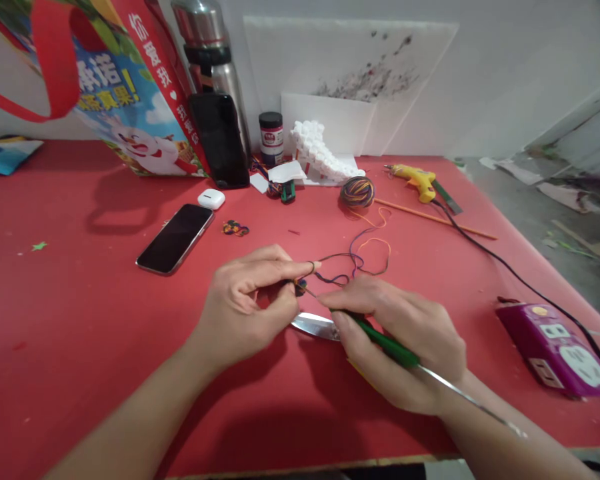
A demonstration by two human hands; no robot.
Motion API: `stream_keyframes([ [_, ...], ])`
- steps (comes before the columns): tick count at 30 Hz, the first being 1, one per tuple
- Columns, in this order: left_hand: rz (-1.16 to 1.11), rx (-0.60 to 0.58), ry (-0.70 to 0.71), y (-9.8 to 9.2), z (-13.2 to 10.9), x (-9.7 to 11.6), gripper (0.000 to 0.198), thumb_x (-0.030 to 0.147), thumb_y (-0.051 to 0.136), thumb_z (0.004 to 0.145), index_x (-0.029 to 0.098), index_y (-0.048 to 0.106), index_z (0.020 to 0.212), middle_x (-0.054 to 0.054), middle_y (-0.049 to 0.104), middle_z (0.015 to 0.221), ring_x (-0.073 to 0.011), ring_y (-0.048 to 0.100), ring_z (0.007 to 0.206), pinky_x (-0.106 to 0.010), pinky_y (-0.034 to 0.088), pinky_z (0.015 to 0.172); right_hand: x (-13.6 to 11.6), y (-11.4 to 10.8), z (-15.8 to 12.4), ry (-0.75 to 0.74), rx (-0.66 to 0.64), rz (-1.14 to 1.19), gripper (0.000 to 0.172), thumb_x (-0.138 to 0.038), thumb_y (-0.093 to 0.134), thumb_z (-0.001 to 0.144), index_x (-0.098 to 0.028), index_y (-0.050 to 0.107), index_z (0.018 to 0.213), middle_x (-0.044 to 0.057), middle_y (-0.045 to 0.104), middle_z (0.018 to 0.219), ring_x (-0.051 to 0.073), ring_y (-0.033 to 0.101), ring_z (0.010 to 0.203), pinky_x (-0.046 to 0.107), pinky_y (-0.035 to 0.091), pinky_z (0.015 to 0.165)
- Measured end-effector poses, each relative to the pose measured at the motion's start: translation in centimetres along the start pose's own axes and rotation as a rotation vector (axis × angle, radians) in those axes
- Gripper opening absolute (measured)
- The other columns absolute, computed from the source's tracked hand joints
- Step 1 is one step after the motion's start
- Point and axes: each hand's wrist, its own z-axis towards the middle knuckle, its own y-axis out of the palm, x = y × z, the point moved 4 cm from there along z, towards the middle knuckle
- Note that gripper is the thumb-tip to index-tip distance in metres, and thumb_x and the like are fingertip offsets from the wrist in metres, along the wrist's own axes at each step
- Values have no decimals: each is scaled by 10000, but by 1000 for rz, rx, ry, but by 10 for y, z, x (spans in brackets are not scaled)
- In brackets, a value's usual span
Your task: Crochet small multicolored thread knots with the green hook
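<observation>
My left hand (pixel 245 303) is closed in a pinch on a small knot of multicoloured thread (pixel 300 287), with the thread looped over its forefinger. My right hand (pixel 400 340) grips a green-handled crochet hook (pixel 385 343) whose tip meets the knot. The loose thread (pixel 365 253) trails back across the red table (pixel 80 320) to a ball of multicoloured thread (pixel 357 191). A pair of scissors (pixel 313 325) lies on the table under my hands, partly hidden.
A dark phone (pixel 175 238) and a white earbud case (pixel 211 199) lie at left. A printed bag (pixel 115 87), flask (pixel 210 60), jar (pixel 271 137) and white foam piece (pixel 320 157) stand behind. A yellow glue gun (pixel 416 179), a stick (pixel 430 217) and a purple power strip (pixel 560 347) are at right.
</observation>
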Motion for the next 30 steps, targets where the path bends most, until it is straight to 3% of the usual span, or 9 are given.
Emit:
stream_keyframes([
  [4, -12, 1, 2, 0, 0, 2, 438, 4, 638, 801, 252, 905, 1043, -39, 740, 765, -137, 672, 654, -231, 527, 586, -4, 3, -1, -84, 15, -4, 201, -78, 647, 985, -181, 699, 1149, 47, 772, 826, 151, 731, 708, 239, 615, 669],
  [10, 11, -28, 92, 6, -2, 5, 438, -25, 639, 789, 221, 900, 1039, -51, 745, 764, -148, 687, 657, -234, 531, 577, 4, -2, 1, 53, 19, 77, 199, -111, 626, 1015, -220, 736, 1139, 57, 841, 953, 155, 801, 761, 243, 644, 710],
  [13, 34, -36, 116, 8, -3, 5, 430, -25, 634, 780, 194, 899, 1039, -57, 734, 756, -147, 677, 647, -239, 526, 574, 2, -2, 1, 14, 18, 12, 175, -118, 619, 1020, -205, 729, 1124, 60, 843, 937, 151, 798, 746, 237, 636, 691],
  [19, -176, 21, -186, 4, -5, -6, 425, 31, 642, 810, 312, 913, 980, -20, 711, 745, -109, 639, 648, -205, 505, 589, -12, 6, -4, -295, -7, -322, 142, -143, 569, 1064, -146, 687, 1143, 70, 825, 845, 176, 776, 709, 282, 610, 614],
  [24, -407, 12, -337, 7, -9, -18, 445, 62, 647, 824, 385, 904, 990, -12, 698, 767, -106, 613, 687, -213, 498, 634, -14, 7, -5, -380, -50, -345, 132, -127, 580, 1056, -95, 683, 1131, 89, 819, 827, 191, 763, 671, 315, 618, 602],
  [27, -399, 22, -330, 8, -8, -17, 425, 62, 654, 808, 364, 910, 964, -18, 690, 744, -108, 609, 672, -218, 483, 617, -12, 5, -5, -319, -28, -279, 144, -112, 597, 1035, -124, 700, 1135, 90, 829, 856, 195, 782, 706, 303, 632, 613],
  [30, -289, 17, -224, 7, -5, -8, 420, 28, 672, 763, 313, 915, 952, -26, 703, 729, -115, 623, 640, -220, 471, 571, -1, 1, -3, -38, 46, 5, 168, -110, 616, 1022, -191, 733, 1111, 56, 829, 860, 155, 768, 663, 252, 623, 594],
])
